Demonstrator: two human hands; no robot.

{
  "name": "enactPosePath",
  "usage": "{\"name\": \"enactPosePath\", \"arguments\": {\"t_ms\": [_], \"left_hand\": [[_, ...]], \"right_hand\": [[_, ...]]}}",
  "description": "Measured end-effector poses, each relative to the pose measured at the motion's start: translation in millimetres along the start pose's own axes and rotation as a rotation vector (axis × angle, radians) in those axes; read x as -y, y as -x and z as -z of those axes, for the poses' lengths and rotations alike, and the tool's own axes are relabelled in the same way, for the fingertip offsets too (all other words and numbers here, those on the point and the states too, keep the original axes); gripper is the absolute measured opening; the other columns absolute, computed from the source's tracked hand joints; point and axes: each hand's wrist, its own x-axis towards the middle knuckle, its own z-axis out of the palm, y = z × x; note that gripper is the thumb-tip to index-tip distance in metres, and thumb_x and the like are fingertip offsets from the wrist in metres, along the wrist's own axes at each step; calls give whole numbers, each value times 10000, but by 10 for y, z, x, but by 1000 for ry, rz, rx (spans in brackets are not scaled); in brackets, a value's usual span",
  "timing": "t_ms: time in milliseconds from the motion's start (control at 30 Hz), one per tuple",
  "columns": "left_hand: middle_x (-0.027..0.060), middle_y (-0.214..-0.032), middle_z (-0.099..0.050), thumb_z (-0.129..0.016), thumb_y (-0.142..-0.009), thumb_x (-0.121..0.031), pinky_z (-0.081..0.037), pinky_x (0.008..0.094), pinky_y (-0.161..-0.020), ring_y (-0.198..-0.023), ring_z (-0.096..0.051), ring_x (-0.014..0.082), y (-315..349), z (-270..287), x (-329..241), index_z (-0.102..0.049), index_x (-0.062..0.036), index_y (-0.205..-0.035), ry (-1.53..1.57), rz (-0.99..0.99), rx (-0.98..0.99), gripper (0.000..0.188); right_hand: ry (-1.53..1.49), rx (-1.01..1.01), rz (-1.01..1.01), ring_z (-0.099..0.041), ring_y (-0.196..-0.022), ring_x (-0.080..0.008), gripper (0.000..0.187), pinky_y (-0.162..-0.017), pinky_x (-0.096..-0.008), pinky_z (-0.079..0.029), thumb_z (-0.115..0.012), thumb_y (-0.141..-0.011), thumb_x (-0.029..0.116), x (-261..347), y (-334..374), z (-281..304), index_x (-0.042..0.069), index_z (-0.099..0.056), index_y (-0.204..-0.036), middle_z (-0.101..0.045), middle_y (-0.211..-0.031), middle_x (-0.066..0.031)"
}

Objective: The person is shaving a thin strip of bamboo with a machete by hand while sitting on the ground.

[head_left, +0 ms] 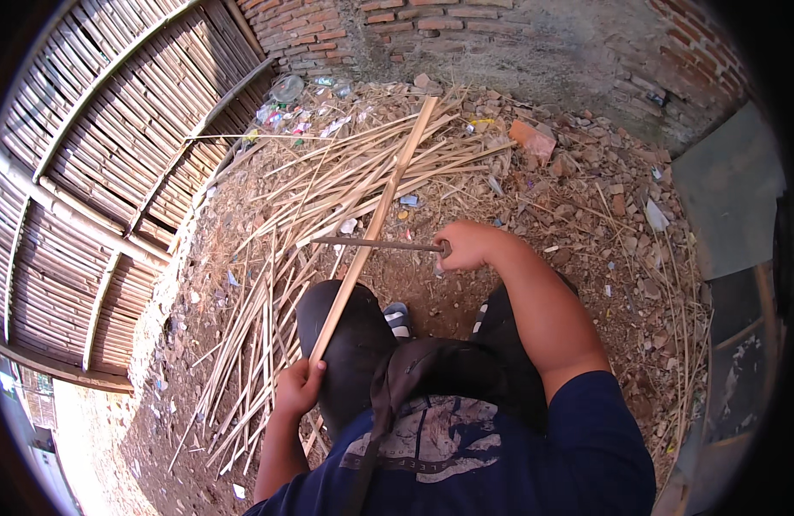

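I see a long, flat, pale-tan bamboo strip (379,215) slanting across the left knee of black trousers (360,344). My left hand (300,387) grasps its near end. My right hand (466,245) clenches a thin, dark, straight blade (406,247) crossing over it; I cannot tell whether they touch. Around lie slender, pale bamboo strips (328,193) on brown, rubble-strewn ground (578,288), then a red-brick wall (466,26).

There's one blade (406,247) — and one broad slat (384,210).

Rubble-strewn yard (625,318) by brick wall (517,52)
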Motion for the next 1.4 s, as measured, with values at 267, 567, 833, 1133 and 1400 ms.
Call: {"name": "enactPosePath", "arguments": {"t_ms": [267,567,833,1133,1400], "left_hand": [[78,-538,-513,-648,-968,-387,-373,367,-503,-530,-461,138,14,25,-56,-543,-10,-679,12,-4,3,487],[76,-543,-514,-650,-969,-373,-375,362,-508,-536,-457,133,-1,15,-42,-542,-13,-683,19,-7,6,472],[23,-602,-522,-608,-1003,-365,-384,326,-531,-599,-466,97,9,46,-41,-553,-5,-729,5,18,60,455],[89,-538,-510,-644,-973,-371,-369,369,-498,-523,-453,144,6,8,22,-559,3,-691,44,-6,7,476],[19,-591,-515,-618,-998,-334,-375,324,-518,-587,-454,91,9,53,-137,-550,-4,-730,-39,51,54,431]], "right_hand": [[27,8,19,-687,-919,-350,447,-813,-441,-538,-754,-737,311,183,47,36,48,-719,-1098,-711,-971,-195],[61,4,5,-678,-984,-343,485,-853,-447,-535,-738,-734,299,140,7,1,73,-705,-1161,-710,-1030,-176],[-20,28,-53,-678,-982,-343,467,-849,-438,-536,-744,-734,315,131,-23,51,92,-713,-1142,-710,-1018,-178],[64,-13,16,-684,-977,-344,476,-843,-441,-541,-752,-743,324,171,-36,-43,87,-711,-1153,-714,-999,-173],[53,0,116,-690,-821,-339,408,-737,-441,-537,-748,-755,324,239,-68,-201,73,-725,-1076,-704,-838,-162]]}}
